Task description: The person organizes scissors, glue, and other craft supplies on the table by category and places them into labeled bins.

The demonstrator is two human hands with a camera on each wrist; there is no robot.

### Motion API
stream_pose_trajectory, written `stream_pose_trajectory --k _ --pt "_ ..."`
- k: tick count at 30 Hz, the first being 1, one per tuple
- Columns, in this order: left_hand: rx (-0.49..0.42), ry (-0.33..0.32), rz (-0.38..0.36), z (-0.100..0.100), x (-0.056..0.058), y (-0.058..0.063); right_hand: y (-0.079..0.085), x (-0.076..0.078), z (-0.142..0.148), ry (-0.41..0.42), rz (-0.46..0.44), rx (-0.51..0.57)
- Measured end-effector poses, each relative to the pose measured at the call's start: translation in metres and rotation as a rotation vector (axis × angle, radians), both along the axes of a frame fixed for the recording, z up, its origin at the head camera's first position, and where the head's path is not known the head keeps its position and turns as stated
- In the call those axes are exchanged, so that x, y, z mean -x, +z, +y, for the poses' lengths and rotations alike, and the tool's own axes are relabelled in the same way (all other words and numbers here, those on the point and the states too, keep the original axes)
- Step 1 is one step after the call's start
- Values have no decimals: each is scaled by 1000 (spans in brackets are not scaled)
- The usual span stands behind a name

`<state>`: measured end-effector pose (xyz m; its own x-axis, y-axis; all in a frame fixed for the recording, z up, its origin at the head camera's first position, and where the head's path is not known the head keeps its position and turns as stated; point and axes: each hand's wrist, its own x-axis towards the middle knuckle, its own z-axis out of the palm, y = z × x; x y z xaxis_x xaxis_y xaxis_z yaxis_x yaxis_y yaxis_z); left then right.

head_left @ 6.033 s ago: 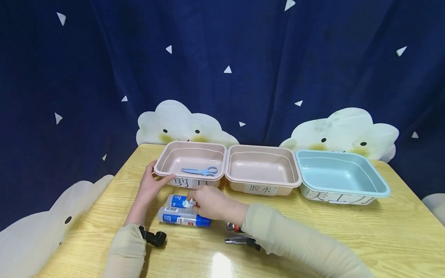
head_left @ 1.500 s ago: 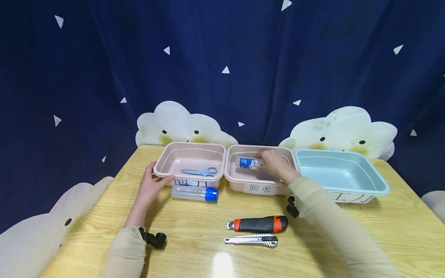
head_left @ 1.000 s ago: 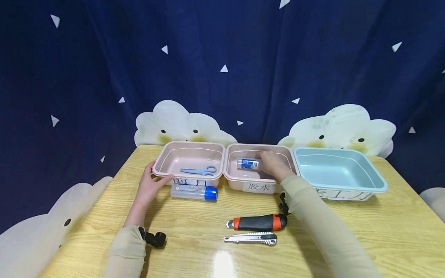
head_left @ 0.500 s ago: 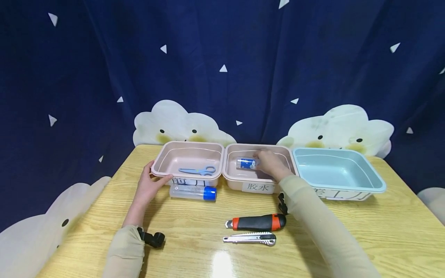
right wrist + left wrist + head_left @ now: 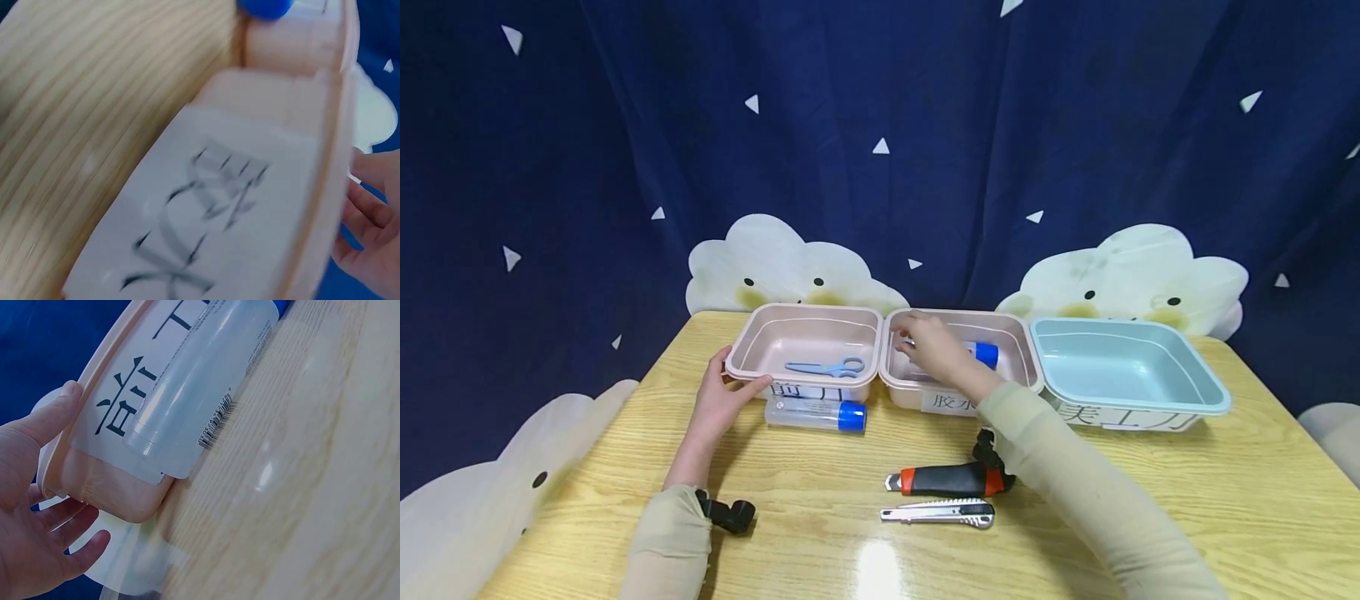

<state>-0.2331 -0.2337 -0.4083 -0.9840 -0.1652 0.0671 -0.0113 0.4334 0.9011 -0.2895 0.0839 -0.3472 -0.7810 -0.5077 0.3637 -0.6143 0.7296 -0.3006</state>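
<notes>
So the clear plastic bottle with a blue cap (image 5: 988, 355) is lying inside the middle pale-pink plastic bin (image 5: 1011, 337), long axis roughly 9-to-3 o'clock, cap at 3 (12 being straight away from you). Your right hand (image 5: 936, 346) is right over it, hiding its middle, cap poking out at 3 o'clock. Fingers look loosely curled, with a gap at the thumb and nothing in them that I can see; can't tell if they're brushing the bottle. The other clear bottle with a blue cap (image 5: 816, 414) is on the wooden table (image 5: 805, 517), at 8 o'clock from that hand, same axis, cap at 3. Your left hand (image 5: 718, 400) is way nearer, with that bottle off its 3 o'clock. It's got no bottle though, just fingers spread loosely round the near corner of the other pale-pink plastic bin (image 5: 820, 333), thumb resting on the front rim. Light-blue scissors (image 5: 829, 368) are in there. Black-and-red cutter (image 5: 951, 479) and silver metal cutter (image 5: 936, 512) sit around your right hand's 6 o'clock, light-blue plastic bin (image 5: 1120, 354) at 3.
</notes>
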Motion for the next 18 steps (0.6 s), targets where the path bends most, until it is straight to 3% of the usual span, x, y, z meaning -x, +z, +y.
stream_pose_trajectory --k 4,10,18 --pt "-3 -4 8 0 0 -1 8 -12 -16 51 41 43" --pt "-7 -11 11 0 0 1 14 -36 -39 126 -31 8" --pt "-12 -15 8 -1 -1 2 5 -61 -67 244 -54 -41"
